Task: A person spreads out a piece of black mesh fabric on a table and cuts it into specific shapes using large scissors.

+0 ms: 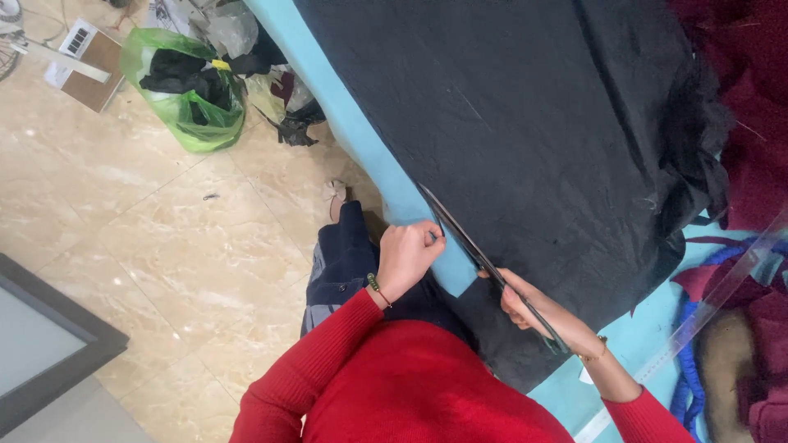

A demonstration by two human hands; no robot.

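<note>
Cutting appears under way: long scissors [484,262] are gripped closed-fisted by the right hand [538,316] along the black fabric [533,139] (draped over the blue table [361,139]), its edge pinched by the left hand [408,256]. Steady tension seems needed next.

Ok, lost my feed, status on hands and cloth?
Left hand gripping black fabric edge at table rim. Right hand shut on scissors, blades at the edge. Nothing blocking.
</note>
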